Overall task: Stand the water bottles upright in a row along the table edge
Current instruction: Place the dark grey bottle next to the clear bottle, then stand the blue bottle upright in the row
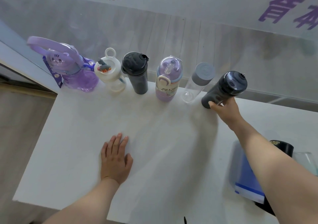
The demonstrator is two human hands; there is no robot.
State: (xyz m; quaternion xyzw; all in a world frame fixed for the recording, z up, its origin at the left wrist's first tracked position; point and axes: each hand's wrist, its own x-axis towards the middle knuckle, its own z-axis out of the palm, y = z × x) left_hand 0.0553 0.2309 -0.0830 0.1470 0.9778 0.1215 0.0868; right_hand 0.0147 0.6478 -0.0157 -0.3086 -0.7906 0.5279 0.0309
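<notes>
Several bottles stand upright along the far edge of the white table (154,155): a purple bear-shaped bottle (72,69), a white bottle with a ring lid (111,72), a black tumbler (136,72), a lilac cartoon bottle (167,79) and a clear bottle with a grey cap (197,82). At the right end stands a dark smoky bottle (225,88); my right hand (223,108) grips its lower part, its base on the table. My left hand (117,156) lies flat on the tabletop, fingers spread, holding nothing.
A blue-and-white flat object (246,177) and a black cylinder (282,147) lie at the table's right side, under my right forearm. A clear container (306,162) sits at the far right. Behind the row is a frosted glass wall.
</notes>
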